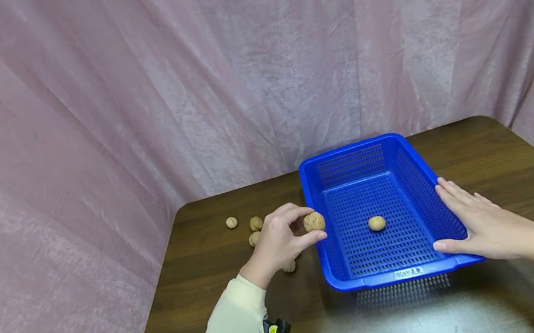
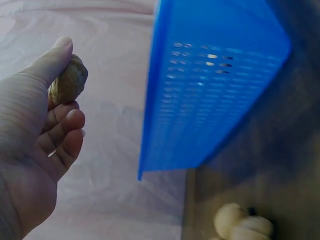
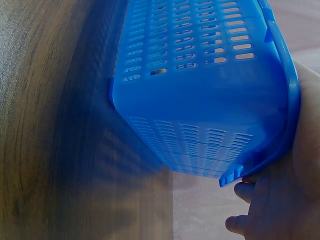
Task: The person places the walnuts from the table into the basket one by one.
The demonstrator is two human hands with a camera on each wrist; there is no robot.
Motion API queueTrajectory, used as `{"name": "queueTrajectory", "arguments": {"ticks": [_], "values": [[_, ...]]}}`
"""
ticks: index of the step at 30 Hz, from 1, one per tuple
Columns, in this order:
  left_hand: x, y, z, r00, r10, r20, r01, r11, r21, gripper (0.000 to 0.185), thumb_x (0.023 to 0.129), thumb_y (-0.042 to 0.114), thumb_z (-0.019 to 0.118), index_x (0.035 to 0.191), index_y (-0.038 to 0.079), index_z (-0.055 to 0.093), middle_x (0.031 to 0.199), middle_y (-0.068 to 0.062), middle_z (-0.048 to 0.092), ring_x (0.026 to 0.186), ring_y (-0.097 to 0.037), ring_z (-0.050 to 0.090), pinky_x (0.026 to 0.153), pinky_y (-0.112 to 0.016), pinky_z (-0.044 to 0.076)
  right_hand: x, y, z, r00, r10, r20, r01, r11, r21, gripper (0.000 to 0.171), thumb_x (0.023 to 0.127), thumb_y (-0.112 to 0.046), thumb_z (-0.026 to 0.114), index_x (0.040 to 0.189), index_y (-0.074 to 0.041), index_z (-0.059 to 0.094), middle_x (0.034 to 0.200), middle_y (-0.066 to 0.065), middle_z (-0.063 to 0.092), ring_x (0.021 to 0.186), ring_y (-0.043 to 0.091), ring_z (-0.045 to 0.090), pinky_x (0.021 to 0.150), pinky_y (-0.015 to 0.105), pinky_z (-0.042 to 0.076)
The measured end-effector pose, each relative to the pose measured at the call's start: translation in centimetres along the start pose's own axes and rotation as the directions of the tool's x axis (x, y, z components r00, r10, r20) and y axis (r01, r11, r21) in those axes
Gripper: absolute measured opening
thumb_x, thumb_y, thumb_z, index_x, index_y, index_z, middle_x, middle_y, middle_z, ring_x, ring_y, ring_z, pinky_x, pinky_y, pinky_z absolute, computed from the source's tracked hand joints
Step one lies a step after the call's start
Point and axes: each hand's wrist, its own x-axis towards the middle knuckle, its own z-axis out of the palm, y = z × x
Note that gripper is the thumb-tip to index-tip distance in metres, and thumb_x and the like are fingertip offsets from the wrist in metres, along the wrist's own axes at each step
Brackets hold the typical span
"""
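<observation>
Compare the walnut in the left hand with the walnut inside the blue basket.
The held walnut is pinched between thumb and fingers of the left hand, above the basket's left rim; the basket walnut lies free on the perforated floor of the blue basket. The held one is partly covered, the other fully exposed. Both are tan, round and whole.

Staged recording booth, not a lived-in room: pink fabric backdrop (image 1: 126, 96) encloses the dark wood counter (image 1: 484, 152) behind and on both sides.

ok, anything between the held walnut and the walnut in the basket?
Head view: only the blue basket's left wall and bare perforated floor separate the pinched walnut from the basket walnut.
</observation>
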Motion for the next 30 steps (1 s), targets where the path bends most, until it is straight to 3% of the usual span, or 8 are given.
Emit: {"name": "queueTrajectory", "arguments": {"ticks": [4,11,16,24,30], "values": [[2.9,0.4,0.1,0.999,0.005,0.039,-0.005,1.000,0.005,0.041,0.075,0.032,0.084,0.105,0.008,0.072,0.079,0.006,0.058,0.067,-0.009,0.053,0.058,-0.017,0.044,0.0,0.0,-0.2,1.000,0.002,0.008,-0.002,1.000,0.001,0.108,0.083,-0.054,0.068,0.152,0.004,0.009,0.158,0.022,0.003,0.146,0.027,-0.006,0.107,0.067,0.008],[7.9,0.9,1.3,0.992,-0.059,0.110,0.057,0.998,0.019,0.045,0.080,0.040,0.078,0.112,0.010,0.071,0.089,0.007,0.061,0.074,-0.005,0.055,0.064,-0.014,0.045,-0.1,0.1,-0.5,1.000,0.011,0.011,-0.011,1.000,-0.001,0.108,0.083,-0.054,0.068,0.152,0.004,0.009,0.159,0.021,0.002,0.146,0.028,-0.005,0.108,0.067,0.007],[10.9,0.8,3.0,0.990,-0.103,0.097,0.105,0.994,-0.012,0.042,0.080,0.042,0.077,0.109,0.013,0.072,0.083,0.010,0.061,0.070,-0.003,0.054,0.062,-0.015,0.046,-0.1,0.1,-0.5,1.000,0.010,0.010,-0.010,1.000,0.000,0.107,0.083,-0.052,0.069,0.152,0.004,0.008,0.159,0.021,0.002,0.146,0.027,-0.006,0.108,0.067,0.007],[13.8,0.4,6.9,0.958,-0.255,0.128,0.272,0.952,-0.141,0.037,0.080,0.044,0.076,0.106,0.018,0.073,0.075,0.010,0.061,0.067,-0.005,0.055,0.058,-0.019,0.046,0.0,0.1,-0.2,0.999,0.019,0.026,-0.019,0.999,0.029,0.107,0.084,-0.052,0.069,0.153,0.001,0.006,0.159,0.019,0.000,0.146,0.034,-0.001,0.107,0.068,0.006],[14.8,0.1,9.5,0.939,-0.314,0.137,0.335,0.925,-0.177,0.032,0.080,0.044,0.076,0.101,0.020,0.074,0.073,0.012,0.064,0.066,-0.003,0.058,0.058,-0.018,0.047,0.0,0.0,-0.3,0.999,0.023,0.036,-0.025,0.999,0.040,0.107,0.084,-0.051,0.069,0.153,0.001,0.006,0.159,0.019,-0.001,0.145,0.038,0.001,0.108,0.067,0.004]]}}
